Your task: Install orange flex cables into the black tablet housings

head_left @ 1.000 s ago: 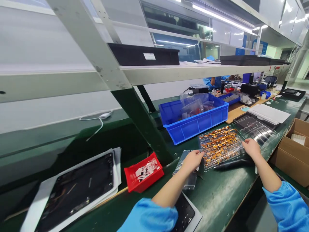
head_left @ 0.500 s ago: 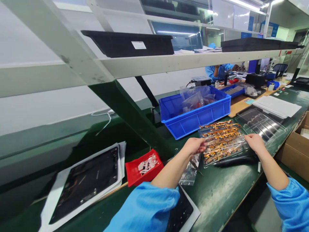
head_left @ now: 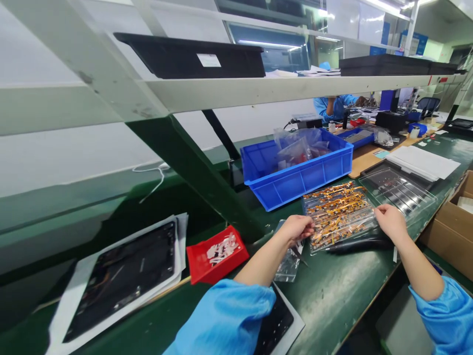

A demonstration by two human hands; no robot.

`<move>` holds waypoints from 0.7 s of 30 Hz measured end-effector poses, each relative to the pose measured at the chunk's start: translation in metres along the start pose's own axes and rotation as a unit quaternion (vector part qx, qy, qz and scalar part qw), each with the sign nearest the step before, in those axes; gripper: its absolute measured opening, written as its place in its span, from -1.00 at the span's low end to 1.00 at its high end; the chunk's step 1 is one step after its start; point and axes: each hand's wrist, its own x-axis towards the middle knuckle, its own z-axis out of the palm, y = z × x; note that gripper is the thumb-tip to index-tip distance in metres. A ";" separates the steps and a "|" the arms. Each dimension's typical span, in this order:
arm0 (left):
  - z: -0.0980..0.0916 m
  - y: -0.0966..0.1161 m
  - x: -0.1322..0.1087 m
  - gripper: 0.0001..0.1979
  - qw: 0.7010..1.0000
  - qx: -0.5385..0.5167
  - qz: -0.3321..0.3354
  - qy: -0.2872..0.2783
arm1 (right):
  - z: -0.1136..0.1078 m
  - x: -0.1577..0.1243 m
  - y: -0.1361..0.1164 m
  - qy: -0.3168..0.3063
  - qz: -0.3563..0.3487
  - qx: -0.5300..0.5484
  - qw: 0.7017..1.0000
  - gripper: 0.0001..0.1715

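Observation:
A clear plastic tray (head_left: 340, 212) filled with rows of orange flex cables lies on the green bench. My left hand (head_left: 298, 228) is closed at its left edge, fingers pinched together; a dark pointed tool (head_left: 298, 256) shows below that hand, by a clear plastic bag (head_left: 287, 266). At the tray's right edge my right hand (head_left: 390, 222) pinches the rim. A black object (head_left: 360, 245) lies along the near side of the tray. Beyond it sits an empty clear compartment tray (head_left: 402, 190).
A blue bin (head_left: 299, 180) with plastic bags stands behind the cable tray. Left are a red box (head_left: 218, 256) of white pieces and a dark panel (head_left: 125, 276). A shelf (head_left: 240, 93) crosses above. A cardboard box (head_left: 453, 231) is at right; a person (head_left: 334, 108) sits farther back.
The view has shifted slightly, so the shelf and the red box appear a little higher or farther left. Both hands stay at the cable tray's edges.

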 end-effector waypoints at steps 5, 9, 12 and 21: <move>-0.002 -0.008 0.007 -0.64 0.998 0.059 -0.014 0.022 | -0.002 -0.005 0.006 0.017 0.027 -0.020 0.999 -0.64; -0.001 -0.007 0.012 -0.65 0.995 0.095 -0.019 0.027 | 0.004 0.002 0.005 0.022 0.033 0.009 0.999 -0.58; -0.002 -0.004 0.013 -0.66 0.993 0.110 -0.026 0.030 | 0.009 0.007 0.007 0.024 0.036 0.039 0.998 -0.57; -0.003 -0.004 0.014 -0.65 0.995 0.080 -0.042 0.030 | 0.016 0.019 0.013 -0.009 0.043 0.107 0.993 -0.63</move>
